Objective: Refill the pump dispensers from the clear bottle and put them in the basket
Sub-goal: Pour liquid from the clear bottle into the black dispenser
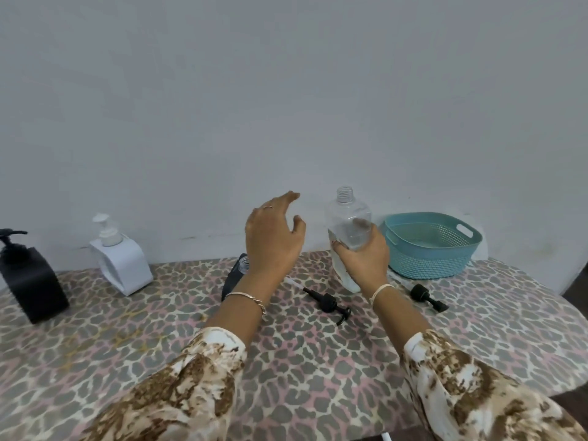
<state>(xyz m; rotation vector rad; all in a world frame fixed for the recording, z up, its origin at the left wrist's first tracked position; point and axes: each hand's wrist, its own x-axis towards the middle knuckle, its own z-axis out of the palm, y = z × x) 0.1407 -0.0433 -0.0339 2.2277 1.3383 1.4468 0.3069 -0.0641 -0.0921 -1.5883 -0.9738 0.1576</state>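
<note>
**A:** How does the bottle look?

**B:** The bottle [348, 218] is clear, uncapped and upright, with some clear liquid in it. It's just left of the basket [429, 265].

**A:** And the hands?

**B:** The right hand [362, 259] grips its middle. The left hand [273, 237] hangs open, fingers spread, holding nothing.

**A:** Counts?

**B:** On the desk [302, 361] there are three dispensers: black dispenser [31, 281], white dispenser [122, 265], and dark dispenser [234, 275], which is open-necked. There are two loose pumps: middle pump [327, 302] and right pump [428, 297]. One basket.

Likely home room: leopard-print cloth [302, 361] over table, plain painted wall [286, 90], teal plastic basket [432, 249].
</note>
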